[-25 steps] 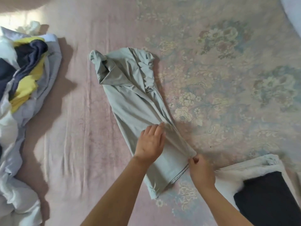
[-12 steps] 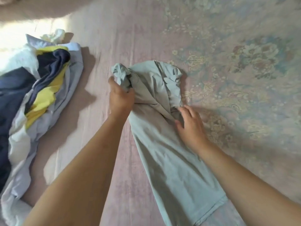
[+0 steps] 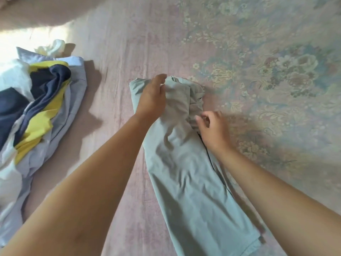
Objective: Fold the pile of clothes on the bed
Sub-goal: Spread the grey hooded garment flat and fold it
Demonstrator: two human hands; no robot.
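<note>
Grey-green garment (image 3: 188, 172) lies lengthwise; left hand (image 3: 152, 100) presses its top flat-fingered, right hand (image 3: 214, 128) hovers loosely curled, empty.

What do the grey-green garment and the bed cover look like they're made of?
Grey-green garment: thin, smooth woven or knit fabric, matte; it drapes in soft, shallow creases. Bed cover: flat printed textile, faded pink with a floral pattern, finely wrinkled. Exact fibres can't be told.

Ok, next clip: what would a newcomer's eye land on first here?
Two bare forearms reach in over a long grey-green garment lying mid-frame on the pink floral bedsheet. The left hand rests on its bunched far end; the right hand hovers, fingers curled, at its right edge. A jumbled yellow, navy and white clothes pile sits far left.
</note>
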